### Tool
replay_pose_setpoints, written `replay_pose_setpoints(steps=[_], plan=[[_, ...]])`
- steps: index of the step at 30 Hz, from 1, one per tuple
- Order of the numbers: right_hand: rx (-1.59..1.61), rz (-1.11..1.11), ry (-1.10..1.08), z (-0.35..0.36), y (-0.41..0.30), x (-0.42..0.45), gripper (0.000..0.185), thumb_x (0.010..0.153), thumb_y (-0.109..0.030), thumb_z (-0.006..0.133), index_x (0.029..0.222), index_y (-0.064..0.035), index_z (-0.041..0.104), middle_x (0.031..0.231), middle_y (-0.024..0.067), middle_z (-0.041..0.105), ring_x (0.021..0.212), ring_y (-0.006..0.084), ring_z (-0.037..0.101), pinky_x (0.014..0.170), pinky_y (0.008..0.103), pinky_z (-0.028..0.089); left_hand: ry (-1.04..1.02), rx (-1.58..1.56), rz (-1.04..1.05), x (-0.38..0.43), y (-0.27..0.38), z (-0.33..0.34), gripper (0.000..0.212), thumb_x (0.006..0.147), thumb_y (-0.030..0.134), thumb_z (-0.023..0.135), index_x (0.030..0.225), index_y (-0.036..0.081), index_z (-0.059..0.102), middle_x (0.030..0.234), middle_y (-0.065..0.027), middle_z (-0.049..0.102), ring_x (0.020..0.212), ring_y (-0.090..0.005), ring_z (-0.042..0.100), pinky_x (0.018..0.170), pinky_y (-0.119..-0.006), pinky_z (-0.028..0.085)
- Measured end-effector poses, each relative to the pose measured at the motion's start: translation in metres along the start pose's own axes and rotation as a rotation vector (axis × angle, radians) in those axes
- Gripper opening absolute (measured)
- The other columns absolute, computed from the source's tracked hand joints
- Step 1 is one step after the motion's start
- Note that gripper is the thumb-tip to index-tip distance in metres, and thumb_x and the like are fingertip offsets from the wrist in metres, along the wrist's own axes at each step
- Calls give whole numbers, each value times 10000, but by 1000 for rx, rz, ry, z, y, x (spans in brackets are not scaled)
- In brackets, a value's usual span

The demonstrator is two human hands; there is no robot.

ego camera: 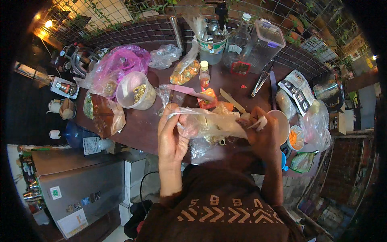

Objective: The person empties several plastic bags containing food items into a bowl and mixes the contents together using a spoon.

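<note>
My left hand grips one end of a clear plastic bag, its fingers and thumb closed on the film. The bag stretches across to my right hand, whose fingers are bent at its other end with a small pale piece against them; what that piece is, I cannot tell. Behind the bag lie a knife with a pink blade, a knife with a yellowish blade and a small red-rimmed container. More clear film rests on the brown table below my hands.
To the left stand a clear tub of chopped food and a pink plastic bag. Further back are a small bottle, a glass jug and metal tongs. A bowl of orange shreds sits at right, beside a pale bowl.
</note>
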State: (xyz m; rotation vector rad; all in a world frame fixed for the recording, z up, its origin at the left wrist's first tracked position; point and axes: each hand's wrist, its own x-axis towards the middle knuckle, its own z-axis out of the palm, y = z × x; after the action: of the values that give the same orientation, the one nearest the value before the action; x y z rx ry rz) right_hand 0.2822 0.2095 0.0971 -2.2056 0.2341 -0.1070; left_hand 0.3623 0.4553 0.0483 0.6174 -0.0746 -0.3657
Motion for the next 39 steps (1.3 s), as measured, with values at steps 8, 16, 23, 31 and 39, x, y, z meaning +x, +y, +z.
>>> replay_pose_setpoints(steps=[8, 16, 23, 31, 39], plan=[[956, 41, 203, 23, 31, 13, 158, 1038, -42, 619, 970, -69, 478, 843, 58, 614, 711, 153, 647, 612, 320, 562, -32, 1239, -49, -13, 9, 35, 258, 905, 39, 726, 1155, 48, 662, 764, 16, 586, 693, -35, 514, 619, -213, 400], [1307, 69, -2, 36, 25, 26, 105, 1058, -79, 585, 1150, -64, 538, 929, 44, 614, 798, 130, 641, 701, 325, 590, 105, 1069, 136, -1, 14, 2, 79, 1005, 73, 590, 955, 26, 631, 782, 8, 605, 732, -57, 545, 695, -237, 450], [1075, -121, 31, 49, -4, 54, 117, 1041, -58, 576, 1150, -38, 611, 1026, 40, 625, 931, 110, 608, 855, 315, 547, 127, 912, 266, -16, 38, 26, 105, 1098, 121, 496, 1061, 56, 570, 902, 1, 624, 633, -60, 510, 569, -234, 407], [521, -100, -69, 89, 36, 53, 181, 999, -3, 595, 1178, 5, 629, 1095, 62, 640, 980, 134, 604, 921, 303, 499, 268, 846, 166, -24, -7, -41, 85, 1114, 152, 506, 1090, 77, 536, 965, -20, 627, 732, -111, 671, 534, -226, 441], [192, -788, 78, 76, -16, 29, 323, 819, -16, 701, 1140, -16, 660, 1000, 140, 667, 966, 336, 672, 886, 412, 550, 315, 809, 97, -17, -2, -42, 83, 1095, 82, 494, 1088, 8, 531, 964, -38, 576, 823, -110, 604, 703, -284, 588]])
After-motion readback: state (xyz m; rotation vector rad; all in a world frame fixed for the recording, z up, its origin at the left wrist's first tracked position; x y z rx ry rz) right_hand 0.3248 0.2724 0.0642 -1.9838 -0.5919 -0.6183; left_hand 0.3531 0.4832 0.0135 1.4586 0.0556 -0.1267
